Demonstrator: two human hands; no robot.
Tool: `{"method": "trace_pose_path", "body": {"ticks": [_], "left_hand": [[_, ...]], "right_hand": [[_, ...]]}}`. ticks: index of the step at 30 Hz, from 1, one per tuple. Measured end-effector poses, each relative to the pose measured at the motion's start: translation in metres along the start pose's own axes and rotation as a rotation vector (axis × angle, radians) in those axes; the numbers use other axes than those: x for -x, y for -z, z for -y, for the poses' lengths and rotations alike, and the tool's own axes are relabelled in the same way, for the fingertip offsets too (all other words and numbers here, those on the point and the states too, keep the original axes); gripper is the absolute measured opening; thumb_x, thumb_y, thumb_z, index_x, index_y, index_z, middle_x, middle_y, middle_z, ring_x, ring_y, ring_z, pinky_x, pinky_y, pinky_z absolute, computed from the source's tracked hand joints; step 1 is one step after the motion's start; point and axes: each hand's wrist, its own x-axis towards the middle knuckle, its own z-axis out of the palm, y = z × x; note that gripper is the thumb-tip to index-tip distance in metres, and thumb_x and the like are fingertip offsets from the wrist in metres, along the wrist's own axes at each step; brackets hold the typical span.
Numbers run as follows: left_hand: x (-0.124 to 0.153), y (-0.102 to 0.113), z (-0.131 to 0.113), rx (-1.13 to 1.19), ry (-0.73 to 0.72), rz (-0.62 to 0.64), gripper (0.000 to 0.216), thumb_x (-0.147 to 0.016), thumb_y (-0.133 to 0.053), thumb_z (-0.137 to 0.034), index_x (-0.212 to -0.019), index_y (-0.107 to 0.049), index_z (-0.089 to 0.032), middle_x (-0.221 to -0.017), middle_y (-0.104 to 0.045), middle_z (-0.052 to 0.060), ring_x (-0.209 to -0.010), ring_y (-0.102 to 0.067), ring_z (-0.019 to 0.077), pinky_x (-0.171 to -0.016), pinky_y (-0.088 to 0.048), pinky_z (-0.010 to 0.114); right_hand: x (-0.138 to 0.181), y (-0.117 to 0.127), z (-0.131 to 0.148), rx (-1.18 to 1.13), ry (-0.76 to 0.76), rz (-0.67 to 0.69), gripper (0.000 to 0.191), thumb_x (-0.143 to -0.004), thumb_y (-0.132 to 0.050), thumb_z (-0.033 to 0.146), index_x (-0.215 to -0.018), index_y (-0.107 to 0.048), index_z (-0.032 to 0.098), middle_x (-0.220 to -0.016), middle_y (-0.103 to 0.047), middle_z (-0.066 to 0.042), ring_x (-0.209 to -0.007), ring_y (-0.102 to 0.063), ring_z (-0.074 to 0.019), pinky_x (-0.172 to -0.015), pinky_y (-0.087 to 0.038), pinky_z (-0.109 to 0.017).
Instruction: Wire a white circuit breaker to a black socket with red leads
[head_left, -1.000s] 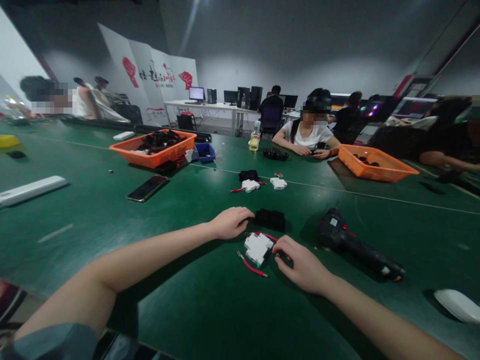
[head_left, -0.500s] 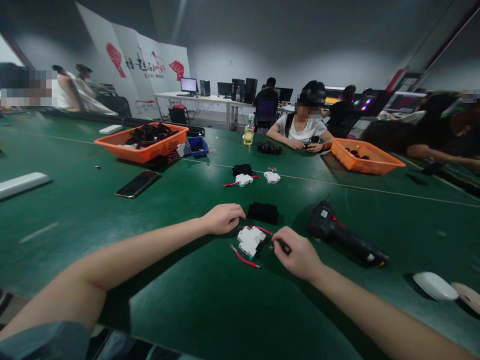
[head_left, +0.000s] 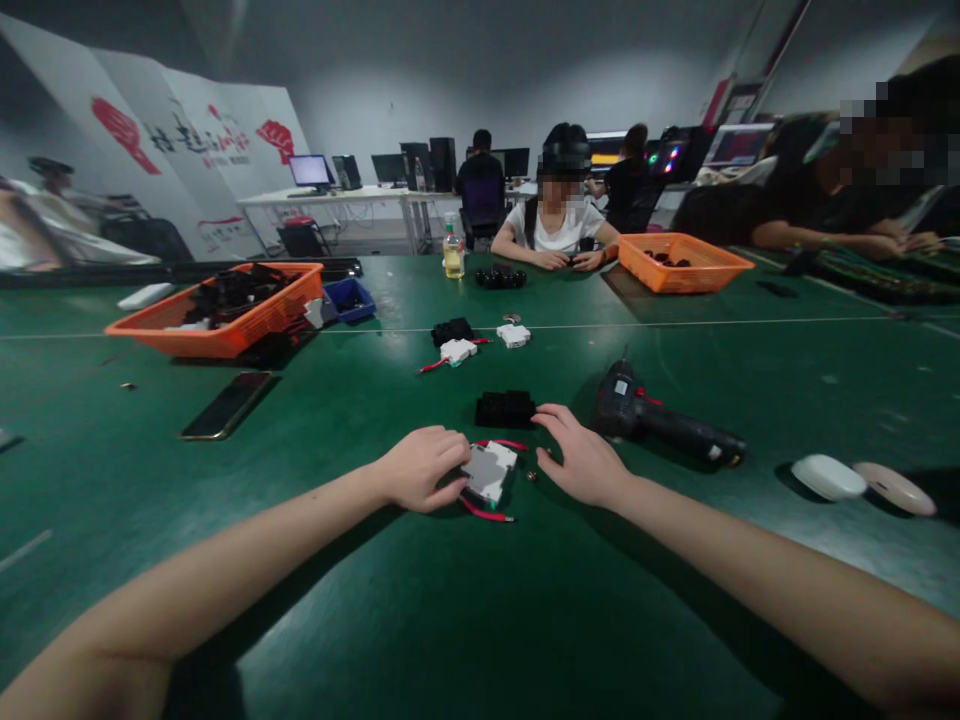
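My left hand (head_left: 426,468) has thumb and fingers closed on the left edge of a white circuit breaker (head_left: 493,474) lying on the green table. One red wire (head_left: 501,444) runs behind the breaker. Another red wire (head_left: 486,514) with a metal tip lies in front, its left end hidden by my hand. To the right, my right hand (head_left: 581,458) is open, thumb apart from the fingers. Its fingertips reach the right end of a black plastic block (head_left: 505,409); whether they touch cannot be made out. Small metal pieces (head_left: 532,476) lie beside the right thumb.
A black power screwdriver (head_left: 660,415) lies right of my hand, a phone (head_left: 227,405) to the left. Orange baskets (head_left: 292,300) (head_left: 682,278) and a blue bin (head_left: 350,302) stand farther back. Beyond the block lie more white breakers (head_left: 514,336). A co-worker (head_left: 559,225) sits opposite.
My left hand has come down onto the breaker's left side. The right hand has opened from a pinch and moved toward the black block. The view has swung to the right.
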Motion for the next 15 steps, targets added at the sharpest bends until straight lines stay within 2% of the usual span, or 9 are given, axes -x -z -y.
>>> {"method": "trace_pose_path", "body": {"ticks": [4,8,11,15], "left_hand": [[-0.0009,0.0023,-0.0029,0.067,-0.087,0.023,0.033,-0.089,-0.053,-0.051,-0.098,-0.05,-0.02,-0.089,-0.063,0.006,-0.079,-0.059,0.019,-0.069,-0.044,0.033],[-0.0031,0.0044,-0.0033,0.088,-0.088,0.0,0.045,-0.086,-0.057,-0.058,-0.106,-0.053,-0.019,-0.097,-0.065,0.009,-0.084,-0.06,0.0199,-0.072,-0.046,0.033],[-0.0039,0.0054,-0.0032,0.066,-0.088,0.006,0.047,-0.086,-0.057,-0.058,-0.112,-0.056,-0.019,-0.107,-0.066,0.012,-0.091,-0.062,0.0217,-0.076,-0.047,0.034],[-0.005,0.0046,-0.0016,0.051,-0.053,0.028,0.039,-0.09,-0.055,-0.05,-0.114,-0.06,-0.02,-0.113,-0.065,0.012,-0.096,-0.063,0.0214,-0.078,-0.049,0.033]], "right_hand": [[0.0001,-0.0002,-0.0009,-0.004,0.024,0.011,0.042,-0.091,-0.05,0.026,-0.132,-0.049,0.019,-0.147,-0.045,-0.011,-0.114,-0.062,-0.0267,-0.09,-0.055,-0.04],[0.0013,0.0004,0.0001,0.014,0.03,0.015,0.034,-0.09,-0.051,0.024,-0.124,-0.052,0.017,-0.147,-0.044,-0.012,-0.109,-0.064,-0.0257,-0.085,-0.056,-0.039],[0.0025,0.0013,0.0011,0.019,0.038,0.016,0.026,-0.09,-0.051,0.024,-0.115,-0.054,0.016,-0.14,-0.049,-0.013,-0.101,-0.065,-0.0241,-0.078,-0.056,-0.036],[0.0038,0.003,0.0017,-0.016,0.09,0.01,0.02,-0.091,-0.051,0.021,-0.11,-0.055,0.017,-0.121,-0.059,-0.011,-0.093,-0.065,-0.021,-0.074,-0.055,-0.033]]}}
